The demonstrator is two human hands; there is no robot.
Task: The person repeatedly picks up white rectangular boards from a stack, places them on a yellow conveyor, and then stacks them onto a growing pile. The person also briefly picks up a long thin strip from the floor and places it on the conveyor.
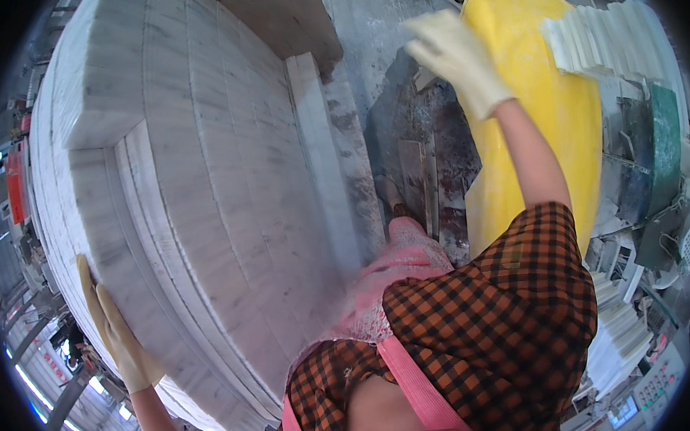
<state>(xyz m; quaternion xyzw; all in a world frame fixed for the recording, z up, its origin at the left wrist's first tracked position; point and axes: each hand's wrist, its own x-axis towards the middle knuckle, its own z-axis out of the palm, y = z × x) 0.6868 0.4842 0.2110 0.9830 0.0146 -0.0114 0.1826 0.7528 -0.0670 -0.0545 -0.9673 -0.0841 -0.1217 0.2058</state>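
Note:
A tall stack of white-grey veined stone slabs fills the left side of the view. My left hand, in a cream rubber glove, lies against the stack's outer left edge with its fingers stretched out. On the other side, my right hand, in a matching glove, is raised beside a yellow cover. Its fingers are extended, slightly blurred, and nothing shows in them. Whether it touches the yellow cover I cannot tell.
At the upper right, a row of thin white stone pieces rests by the yellow cover. Below it stands a green panel. More white pieces are stacked lower right, near a control panel. Dirty wet floor shows between stack and cover.

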